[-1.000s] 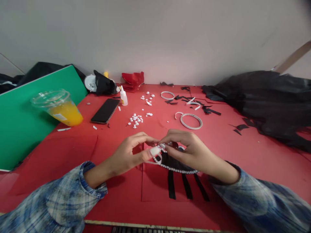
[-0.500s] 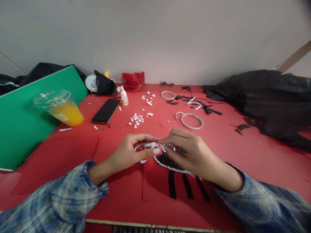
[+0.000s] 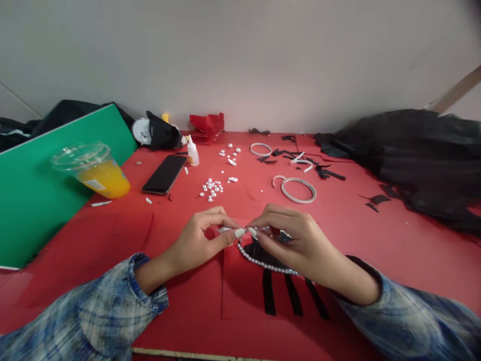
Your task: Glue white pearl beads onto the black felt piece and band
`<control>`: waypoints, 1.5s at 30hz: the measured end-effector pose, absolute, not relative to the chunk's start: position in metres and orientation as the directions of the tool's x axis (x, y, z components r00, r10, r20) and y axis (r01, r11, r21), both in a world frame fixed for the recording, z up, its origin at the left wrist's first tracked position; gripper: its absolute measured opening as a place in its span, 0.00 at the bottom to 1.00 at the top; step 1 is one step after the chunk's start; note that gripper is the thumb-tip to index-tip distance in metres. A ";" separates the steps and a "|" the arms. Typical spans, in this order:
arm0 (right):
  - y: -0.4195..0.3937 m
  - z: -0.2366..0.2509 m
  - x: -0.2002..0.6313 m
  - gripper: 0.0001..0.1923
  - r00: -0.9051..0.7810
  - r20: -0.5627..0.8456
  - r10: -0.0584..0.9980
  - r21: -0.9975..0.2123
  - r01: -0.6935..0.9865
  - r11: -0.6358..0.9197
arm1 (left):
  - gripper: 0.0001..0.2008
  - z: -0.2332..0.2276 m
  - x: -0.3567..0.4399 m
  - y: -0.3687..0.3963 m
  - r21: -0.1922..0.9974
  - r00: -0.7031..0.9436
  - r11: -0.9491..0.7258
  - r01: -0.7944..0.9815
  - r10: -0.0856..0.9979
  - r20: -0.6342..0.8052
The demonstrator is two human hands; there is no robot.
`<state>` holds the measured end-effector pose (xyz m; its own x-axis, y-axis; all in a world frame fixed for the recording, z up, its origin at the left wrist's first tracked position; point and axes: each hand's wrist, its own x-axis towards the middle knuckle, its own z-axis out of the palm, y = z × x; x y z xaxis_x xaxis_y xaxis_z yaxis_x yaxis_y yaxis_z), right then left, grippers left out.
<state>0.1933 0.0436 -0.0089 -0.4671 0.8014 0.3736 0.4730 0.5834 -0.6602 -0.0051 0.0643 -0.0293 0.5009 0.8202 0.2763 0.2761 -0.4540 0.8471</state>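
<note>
Less of the white strip (image 3: 223,229) shows in my head view than half a second ago: its open loop has dropped out of sight behind the left hand (image 3: 203,233), leaving a sliver at centre frame. Left thumb and forefinger are pinched on it; right thumb and forefinger, on the right hand (image 3: 296,235), are pressed together on the bead string (image 3: 259,261). What exactly lies between the two thumb tips is too small and blurred for me to tell.

From my end, the main risk is slippage: smooth, round beads could roll out from under the long nails, or a hard pull by either hand could crease the thin strip. The right wrist also hangs low over the black strips (image 3: 268,293) at lower centre, so a dragging sleeve could shift them.

As for materials, the beads are glossy and run in a curve along the flat, dull edge of the black piece (image 3: 252,250), over matte red paper (image 3: 240,301). Mid-frame I see loose pearls (image 3: 212,186), shiny and white, and right of them a smooth tape ring (image 3: 298,190). Upper left is a slim, cloudy plastic bottle (image 3: 193,153).
</note>
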 end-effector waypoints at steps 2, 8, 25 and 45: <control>0.043 -0.009 0.192 0.07 -0.426 0.276 0.862 -0.745 0.472 0.472 | 0.07 -0.031 -0.007 0.064 0.708 0.508 -0.633 0.313 0.741 0.439; 0.044 -0.007 0.188 0.10 -0.335 -0.063 0.940 -0.946 0.321 0.051 | 0.05 -0.028 -0.013 0.062 0.097 0.606 -0.894 0.437 0.372 0.703; 0.041 -0.013 0.182 0.07 -0.387 -0.358 0.850 -0.831 -0.282 -0.479 | 0.11 -0.026 -0.031 0.057 -0.445 0.761 -0.815 0.370 -0.009 0.649; 0.065 -0.013 0.213 0.07 -0.685 -0.474 0.553 -0.752 -0.011 -0.659 | 0.06 -0.022 -0.013 0.053 0.239 0.641 -0.931 0.276 0.364 0.676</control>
<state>0.2132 0.0649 -0.0134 -0.6850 0.5528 -0.4745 -0.0105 -0.6587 -0.7523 -0.0134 0.0531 -0.0217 0.6405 0.3638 0.6763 0.2764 -0.9308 0.2391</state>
